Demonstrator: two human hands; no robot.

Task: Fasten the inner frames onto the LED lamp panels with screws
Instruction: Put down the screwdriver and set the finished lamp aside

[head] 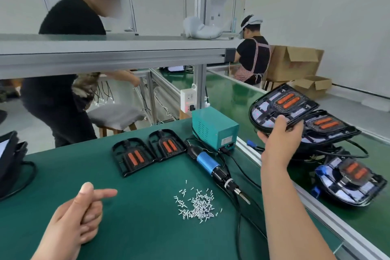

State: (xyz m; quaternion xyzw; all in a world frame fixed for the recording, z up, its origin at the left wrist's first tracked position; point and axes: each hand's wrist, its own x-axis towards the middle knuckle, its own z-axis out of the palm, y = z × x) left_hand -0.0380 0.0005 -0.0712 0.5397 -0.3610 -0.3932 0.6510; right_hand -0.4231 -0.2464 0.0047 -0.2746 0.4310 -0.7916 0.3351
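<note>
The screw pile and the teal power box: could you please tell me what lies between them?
In the head view, the blue electric screwdriver lies between the screw pile and the teal power box.

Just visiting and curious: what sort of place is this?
Most likely a factory assembly line: a green conveyor belt carries lamp panels, and an electric screwdriver lies by a pile of screws.
</note>
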